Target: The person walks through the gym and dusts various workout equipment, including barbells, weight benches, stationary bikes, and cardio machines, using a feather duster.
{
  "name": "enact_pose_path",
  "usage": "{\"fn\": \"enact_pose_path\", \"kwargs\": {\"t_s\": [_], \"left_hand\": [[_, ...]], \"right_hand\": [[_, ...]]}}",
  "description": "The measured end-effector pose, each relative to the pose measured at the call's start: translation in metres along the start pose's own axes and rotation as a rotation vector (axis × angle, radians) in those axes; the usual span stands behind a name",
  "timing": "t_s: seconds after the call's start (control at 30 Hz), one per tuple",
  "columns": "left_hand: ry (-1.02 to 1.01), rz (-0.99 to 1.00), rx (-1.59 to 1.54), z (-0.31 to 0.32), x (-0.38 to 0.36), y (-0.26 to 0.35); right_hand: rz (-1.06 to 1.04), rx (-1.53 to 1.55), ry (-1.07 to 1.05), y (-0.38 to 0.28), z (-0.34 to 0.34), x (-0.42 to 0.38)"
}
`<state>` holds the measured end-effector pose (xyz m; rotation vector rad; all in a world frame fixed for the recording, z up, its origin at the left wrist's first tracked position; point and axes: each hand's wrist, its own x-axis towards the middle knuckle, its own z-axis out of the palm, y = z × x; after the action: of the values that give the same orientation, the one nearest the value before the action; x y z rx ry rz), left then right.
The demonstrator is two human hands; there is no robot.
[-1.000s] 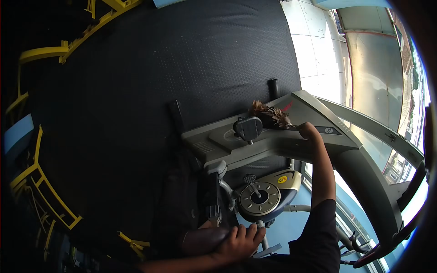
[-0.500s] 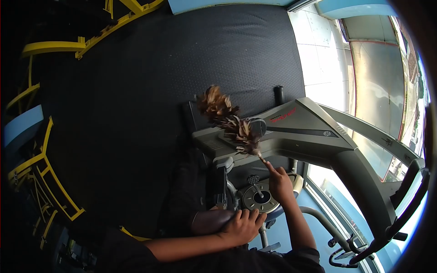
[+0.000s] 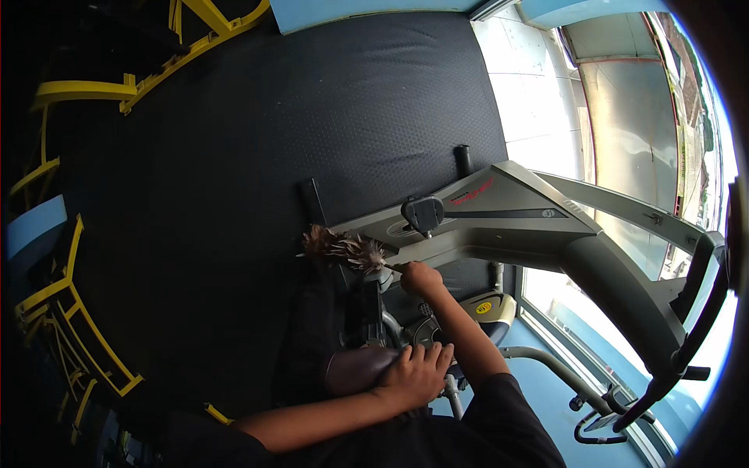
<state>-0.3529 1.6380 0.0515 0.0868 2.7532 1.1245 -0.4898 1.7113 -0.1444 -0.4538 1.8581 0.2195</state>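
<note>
My right hand is wrapped round the handle of a feather duster. Its brown feathers point left, over the lower end of a grey exercise machine with red lettering. A black pedal sticks out from the machine's body just above my hand. Nearer to me, my left hand lies on the end of a dark brown padded seat, its fingers stretched out and slightly apart. Partly hidden behind my right forearm is another machine with a yellow sticker on its cover.
Black textured matting covers the floor. Yellow metal frames stand along the left side, with a blue panel among them. To the right are the machine's black handlebars and bright windows. White tiles border the mat.
My right hand has moved left and slightly up, bringing the feather duster down and left from the machine's pedal towards its lower end. My left hand stays on the seat.
</note>
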Motion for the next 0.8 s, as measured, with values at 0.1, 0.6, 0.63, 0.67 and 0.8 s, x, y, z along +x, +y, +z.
{"fn": "enact_pose_path", "kwargs": {"t_s": [0.1,0.6,0.63,0.67,0.8], "left_hand": [[-0.008,0.009,0.016,-0.001,0.0,0.001],[-0.104,-0.097,0.041,-0.013,0.005,0.026],[-0.114,-0.074,0.065,-0.011,0.004,0.028],[-0.093,-0.085,0.081,-0.009,0.003,0.03],[-0.103,-0.121,0.138,-0.009,0.002,0.04]], "right_hand": [[0.022,0.08,0.213,0.042,0.031,-0.06],[0.358,0.484,1.015,0.224,0.2,-0.274],[0.31,0.513,1.142,0.228,0.212,-0.269],[0.289,0.584,1.176,0.225,0.221,-0.264],[0.221,0.768,1.012,0.18,0.27,-0.245]]}}
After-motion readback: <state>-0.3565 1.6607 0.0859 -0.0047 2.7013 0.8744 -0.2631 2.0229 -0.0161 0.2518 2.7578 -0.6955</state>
